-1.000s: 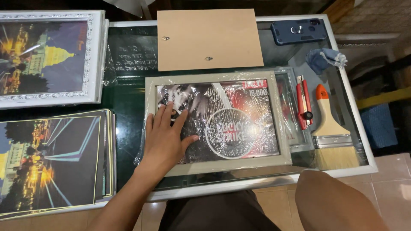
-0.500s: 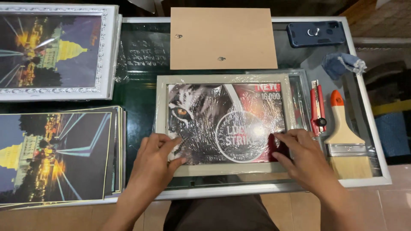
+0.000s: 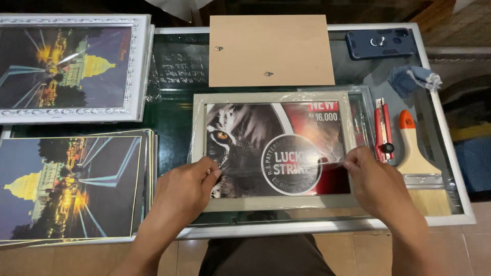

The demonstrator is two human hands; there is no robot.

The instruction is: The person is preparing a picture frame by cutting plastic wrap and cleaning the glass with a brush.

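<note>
1. The pale grey picture frame [image 3: 273, 202] is lying flat at the middle of the glass worktop [image 3: 179, 110], near its front edge, holding a poster print [image 3: 245, 148] of a tiger's face with a round emblem and a red corner.
2. The left hand [image 3: 181, 191] is resting on the print's lower left part, fingers curled and thumb tip meeting the fingertips in a pinching grip on what appears to be the edge of a clear film [image 3: 307, 138].
3. The right hand [image 3: 376, 181] is sitting at the frame's right edge, thumb and forefinger closed in a pinch on the same clear film, whose glossy raised edge is running between both hands across the emblem.
4. I cannot tell whether the film is fully lifted or partly lying on the print.
5. A brown backing board [image 3: 271, 50] with two small fittings is lying just behind the frame.
6. A red utility knife [image 3: 382, 130] is lying just beside the frame's right side, and a flat paintbrush [image 3: 419, 163] with an orange-tipped handle is lying beside it.
7. A dark blue phone [image 3: 379, 43] and a blue cloth [image 3: 411, 79] are sitting at the far right corner.
8. A white ornate framed picture [image 3: 71, 66] of a lit domed building is lying at far left, with a stack of matching prints [image 3: 71, 186] in front of it.
</note>
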